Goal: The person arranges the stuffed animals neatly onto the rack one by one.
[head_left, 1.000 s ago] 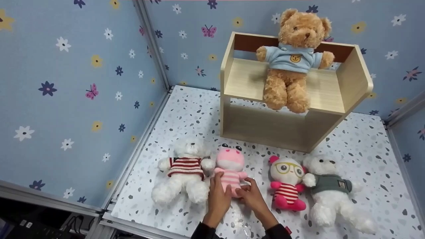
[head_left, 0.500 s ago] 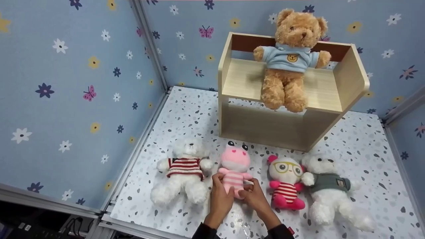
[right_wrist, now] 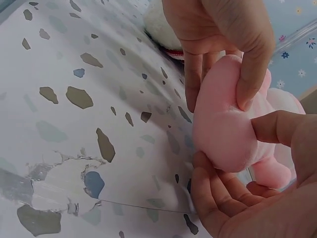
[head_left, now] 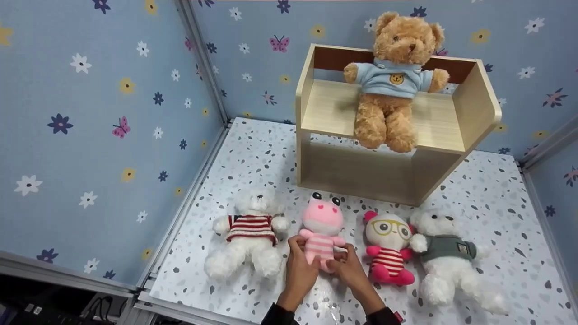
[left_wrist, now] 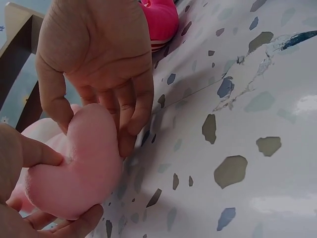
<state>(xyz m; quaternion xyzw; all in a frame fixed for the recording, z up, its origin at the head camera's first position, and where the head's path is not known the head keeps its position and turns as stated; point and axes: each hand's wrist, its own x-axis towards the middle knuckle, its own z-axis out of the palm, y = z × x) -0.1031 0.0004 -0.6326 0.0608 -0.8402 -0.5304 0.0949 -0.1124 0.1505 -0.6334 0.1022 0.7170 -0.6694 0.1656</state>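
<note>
A pink plush toy [head_left: 321,225] with a striped body and big dark eyes lies face up on the speckled tabletop. My left hand [head_left: 300,271] grips its lower body from the left, thumb on the front. From the other side my right hand [head_left: 350,271] holds it, the thumb pressed near one leg. Both wrist views show the toy's rounded legs, with the left fingers and thumb [right_wrist: 225,29] around one and the right hand [left_wrist: 99,54] around the other. The undersides of the fingers are partly hidden by the plush.
A white bear in a striped sweater [head_left: 251,228] lies left. To the right are a panda-like doll with yellow glasses [head_left: 389,230] and a white bear in a green top [head_left: 451,249]. Behind stands a wooden shelf [head_left: 435,119] bearing a brown bear in blue [head_left: 393,81].
The pink toy has shifted slightly right, away from the striped-sweater bear, with both hands holding it. The other plush toys stay where they were.
</note>
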